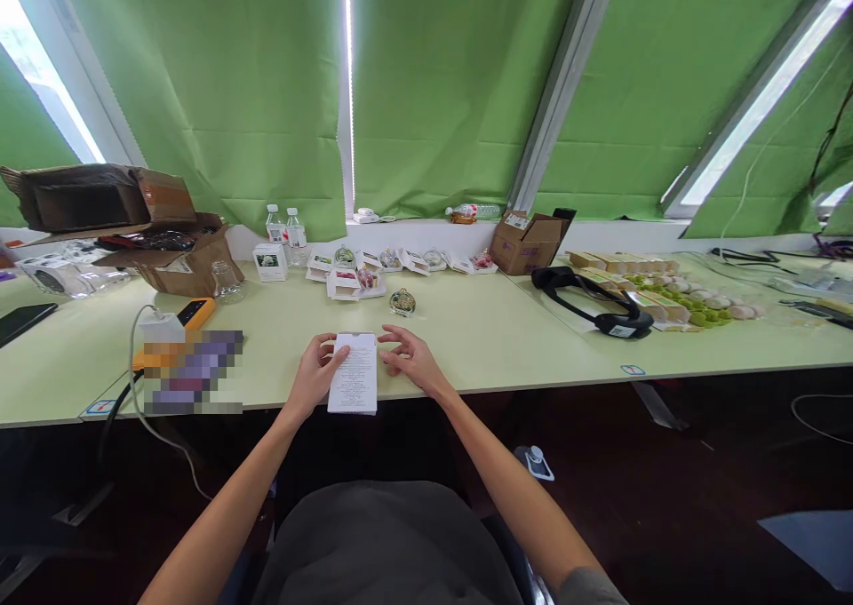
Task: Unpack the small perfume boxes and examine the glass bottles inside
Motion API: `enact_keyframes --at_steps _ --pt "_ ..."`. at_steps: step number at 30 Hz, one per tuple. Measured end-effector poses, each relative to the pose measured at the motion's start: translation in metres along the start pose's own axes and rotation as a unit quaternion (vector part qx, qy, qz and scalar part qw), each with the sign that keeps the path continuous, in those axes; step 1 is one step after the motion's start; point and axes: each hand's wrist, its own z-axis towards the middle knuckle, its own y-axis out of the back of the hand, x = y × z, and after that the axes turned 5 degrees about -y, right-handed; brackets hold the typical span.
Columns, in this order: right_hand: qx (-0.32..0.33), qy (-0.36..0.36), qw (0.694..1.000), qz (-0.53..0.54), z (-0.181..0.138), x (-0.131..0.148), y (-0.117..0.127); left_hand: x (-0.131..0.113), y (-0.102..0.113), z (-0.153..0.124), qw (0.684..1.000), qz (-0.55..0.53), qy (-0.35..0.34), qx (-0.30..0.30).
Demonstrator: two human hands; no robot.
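Note:
My left hand [320,370] grips a flat white carton [353,378] by its left side, thumb on the face printed with small text. The carton hangs over the table's front edge. My right hand [410,361] is beside the carton's right edge, fingers apart and slightly bent, with nothing seen in it. Whether a fingertip touches the carton I cannot tell. Beyond both hands lies a round gold ornate trinket [402,301]. Farther back, a row holds several opened white boxes [343,285] with small round trinkets beside them. A closed white box [270,262] stands upright left of the row.
Cardboard boxes [179,263] and a glass jar [227,282] are at the left, near an orange device [198,314] with a cable. A small cardboard box [526,242], a black headset [593,303] and egg trays [699,303] occupy the right. Water bottles [295,232] stand at the back.

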Motion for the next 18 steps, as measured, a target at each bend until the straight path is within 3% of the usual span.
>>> enact_keyframes --at_steps 5,18 --pt "0.031 -0.034 0.999 0.008 -0.002 0.0003 -0.0013 0.0 -0.0001 -0.0003 1.0 0.0 -0.006 -0.003" --pt "0.068 0.006 0.997 -0.047 -0.0049 0.0045 -0.0015 0.0038 -0.0007 -0.0007 1.0 0.008 -0.01 0.001"
